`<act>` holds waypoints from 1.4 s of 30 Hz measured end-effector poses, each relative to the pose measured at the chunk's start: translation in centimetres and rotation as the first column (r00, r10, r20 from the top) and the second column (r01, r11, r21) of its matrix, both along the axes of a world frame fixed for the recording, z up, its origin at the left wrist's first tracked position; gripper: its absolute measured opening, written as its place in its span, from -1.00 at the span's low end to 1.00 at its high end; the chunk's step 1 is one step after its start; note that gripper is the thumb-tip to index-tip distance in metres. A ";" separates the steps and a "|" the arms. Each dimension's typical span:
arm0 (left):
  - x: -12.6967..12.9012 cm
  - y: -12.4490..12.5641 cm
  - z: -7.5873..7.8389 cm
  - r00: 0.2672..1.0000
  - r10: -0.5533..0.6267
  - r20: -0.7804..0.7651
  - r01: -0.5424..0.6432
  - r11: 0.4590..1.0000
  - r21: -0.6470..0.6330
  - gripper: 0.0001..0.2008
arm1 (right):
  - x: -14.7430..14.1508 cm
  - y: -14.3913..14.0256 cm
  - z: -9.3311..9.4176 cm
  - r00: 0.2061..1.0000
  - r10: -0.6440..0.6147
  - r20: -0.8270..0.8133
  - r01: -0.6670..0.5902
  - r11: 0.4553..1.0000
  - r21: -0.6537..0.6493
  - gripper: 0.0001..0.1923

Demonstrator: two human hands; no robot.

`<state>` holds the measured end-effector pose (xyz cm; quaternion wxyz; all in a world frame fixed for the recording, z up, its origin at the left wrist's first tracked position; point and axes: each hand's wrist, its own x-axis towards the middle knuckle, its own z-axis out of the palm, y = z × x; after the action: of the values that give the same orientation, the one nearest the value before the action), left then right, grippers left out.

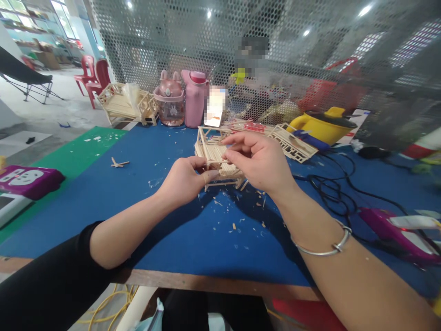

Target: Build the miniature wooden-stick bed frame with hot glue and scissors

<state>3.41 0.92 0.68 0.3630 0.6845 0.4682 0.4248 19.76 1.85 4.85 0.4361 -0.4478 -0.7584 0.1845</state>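
A small model built of thin wooden sticks (214, 151), with a slatted deck, corner posts and legs, stands on the blue table mat. My left hand (186, 179) grips its near left edge between thumb and fingers. My right hand (263, 161) reaches over the right side, thumb and forefinger pinched together at a thin wooden stick (220, 161) along the front edge. The fingertips cover part of this stick, so whether it is fixed to the model cannot be made out. The other fingers of my right hand curl above the deck.
Wood scraps (234, 226) litter the blue mat (155, 239). Behind are another stick model (120, 105), a pink bottle (195, 101), a phone (216, 108) and a slatted stick panel (292, 145). Black cables (330, 188) and a purple device (396, 234) lie right, near a yellow pot (320, 128).
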 end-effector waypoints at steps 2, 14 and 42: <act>0.0 -0.1 0.1 1.000 0.006 0.002 -0.006 1.000 -0.008 -0.79 | -0.1 -0.3 0.0 0.999 0.003 0.032 -0.004 1.000 0.019 -0.79; 0.0 -0.1 0.1 1.000 0.030 0.009 -0.029 0.999 -0.023 -0.76 | -0.8 -0.3 -0.1 0.994 -0.110 -0.021 0.111 0.993 0.032 -0.77; 0.1 -0.3 0.1 0.999 -0.023 0.042 0.026 0.997 -0.078 -0.78 | 1.6 -0.5 -0.8 0.978 0.063 0.199 -0.107 0.970 0.217 -0.80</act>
<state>3.50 0.66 0.79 0.4045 0.6665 0.4684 0.4157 21.32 1.30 4.05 0.4015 -0.3776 -0.8313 0.0719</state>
